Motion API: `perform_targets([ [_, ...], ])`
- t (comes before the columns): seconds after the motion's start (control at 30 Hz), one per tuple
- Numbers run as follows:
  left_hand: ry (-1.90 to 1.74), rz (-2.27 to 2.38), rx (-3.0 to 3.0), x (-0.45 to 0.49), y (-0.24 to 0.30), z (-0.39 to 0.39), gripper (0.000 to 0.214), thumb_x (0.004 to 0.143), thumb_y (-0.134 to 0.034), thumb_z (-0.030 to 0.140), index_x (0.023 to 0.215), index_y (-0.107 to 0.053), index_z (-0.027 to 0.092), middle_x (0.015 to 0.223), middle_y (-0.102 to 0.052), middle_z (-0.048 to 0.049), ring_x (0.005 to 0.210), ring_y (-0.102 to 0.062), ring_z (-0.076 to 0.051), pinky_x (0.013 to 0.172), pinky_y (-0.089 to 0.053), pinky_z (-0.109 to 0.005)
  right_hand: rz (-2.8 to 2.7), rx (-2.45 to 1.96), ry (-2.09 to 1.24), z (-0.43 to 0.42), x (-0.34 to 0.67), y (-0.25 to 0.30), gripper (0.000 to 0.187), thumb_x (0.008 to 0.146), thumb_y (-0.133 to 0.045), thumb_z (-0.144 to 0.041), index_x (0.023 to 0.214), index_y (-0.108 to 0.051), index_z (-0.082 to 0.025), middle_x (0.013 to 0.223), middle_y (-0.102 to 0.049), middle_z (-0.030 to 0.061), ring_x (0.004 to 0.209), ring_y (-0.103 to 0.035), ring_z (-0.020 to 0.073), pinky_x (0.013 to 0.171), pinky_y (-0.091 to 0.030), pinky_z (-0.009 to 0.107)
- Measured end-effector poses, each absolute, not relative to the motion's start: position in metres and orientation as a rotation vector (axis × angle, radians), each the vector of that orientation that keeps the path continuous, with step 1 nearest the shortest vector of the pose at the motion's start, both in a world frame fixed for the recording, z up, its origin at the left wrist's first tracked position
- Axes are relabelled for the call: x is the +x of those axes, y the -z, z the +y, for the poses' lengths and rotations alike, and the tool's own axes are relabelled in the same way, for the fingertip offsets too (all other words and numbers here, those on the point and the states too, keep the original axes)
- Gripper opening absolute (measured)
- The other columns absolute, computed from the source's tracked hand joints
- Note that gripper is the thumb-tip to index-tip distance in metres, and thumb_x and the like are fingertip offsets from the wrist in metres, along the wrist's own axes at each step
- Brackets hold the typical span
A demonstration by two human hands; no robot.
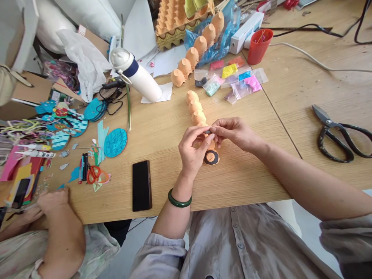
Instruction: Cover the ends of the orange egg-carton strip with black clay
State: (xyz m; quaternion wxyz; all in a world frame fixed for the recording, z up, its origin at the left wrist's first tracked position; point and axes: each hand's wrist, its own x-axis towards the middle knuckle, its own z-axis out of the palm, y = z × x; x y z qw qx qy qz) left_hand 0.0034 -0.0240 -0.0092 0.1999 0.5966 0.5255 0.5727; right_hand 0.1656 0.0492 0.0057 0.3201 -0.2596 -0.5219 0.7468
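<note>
Fingertips of my left hand (193, 151) and my right hand (234, 133) meet over a strip of orange egg-carton cups (194, 106). Pinched between them is a small piece of dark clay (207, 132), mostly covered by the fingers. Below my hands, the strip's near end carries a black ring (211, 157) around its orange centre. The middle cups are partly hidden behind my fingers. A second strip of orange egg-carton cups (192, 58) lies farther back. Small bags of coloured clay (229, 70), in yellow, pink, blue, green and black, lie beyond my right hand.
A phone (141, 186) lies left of my hands, and large black scissors (334, 131) lie right. Behind stand a white bottle (142, 79), a red cup (260, 46) and stacked egg trays (174, 23). At left, another person's hands (52, 201) are near craft scraps and red-handled scissors (93, 174).
</note>
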Motion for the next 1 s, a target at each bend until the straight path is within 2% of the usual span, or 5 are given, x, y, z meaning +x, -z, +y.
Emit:
perform_targets([
  [0.17,-1.658,1.479,1.575,0.006,0.01,-0.024,0.016,0.092,-0.078,0.037,0.097,-0.08,0.022,0.098,-0.077,-0.0045,0.093,-0.075,-0.016,0.077,-0.064,-0.027,-1.346,-0.672,-1.935,0.048,0.164,-0.007,0.049,0.074,-0.092,-0.059,0.073,-0.072,-0.015,0.064,-0.066,-0.0006,0.056,-0.061,0.0095,0.055,-0.057,0.023],
  [0.37,-1.729,1.37,1.045,0.007,0.01,-0.02,0.018,0.09,-0.079,0.036,0.099,-0.077,0.02,0.09,-0.077,-0.002,0.069,-0.07,-0.01,0.07,-0.064,-0.026,-1.172,-0.764,-1.884,0.053,0.163,-0.002,0.045,0.073,-0.094,-0.053,0.069,-0.069,-0.015,0.066,-0.066,-0.0004,0.054,-0.059,0.0085,0.055,-0.058,0.023],
  [0.6,-1.663,1.273,0.74,-0.006,0.019,-0.012,0.025,0.082,-0.074,0.026,0.106,-0.072,0.019,0.106,-0.078,-0.0067,0.094,-0.076,-0.014,0.093,-0.062,-0.032,-1.008,-0.745,-2.002,0.057,0.163,0.003,0.037,0.067,-0.1,-0.037,0.087,-0.079,-0.015,0.078,-0.073,0.0017,0.068,-0.068,0.0118,0.063,-0.062,0.024],
  [0.83,-1.529,1.237,0.586,-0.007,0.007,-0.011,0.025,0.075,-0.072,0.033,0.096,-0.073,0.019,0.086,-0.068,-0.0018,0.065,-0.055,-0.006,0.055,-0.043,-0.02,-1.01,-0.772,-2.013,0.056,0.162,0.006,0.03,0.07,-0.096,-0.026,0.092,-0.08,-0.014,0.085,-0.079,0.0042,0.071,-0.071,0.0126,0.07,-0.064,0.027],
  [1.0,-1.536,1.215,0.532,-0.002,-0.001,-0.011,0.025,0.066,-0.078,0.031,0.087,-0.071,0.018,0.076,-0.062,0.0015,0.056,-0.045,-0.004,0.048,-0.034,-0.019,-1.002,-0.757,-2.012,0.056,0.162,0.005,0.039,0.062,-0.101,-0.03,0.091,-0.08,-0.013,0.082,-0.078,0.0029,0.07,-0.071,0.012,0.068,-0.063,0.025],
])
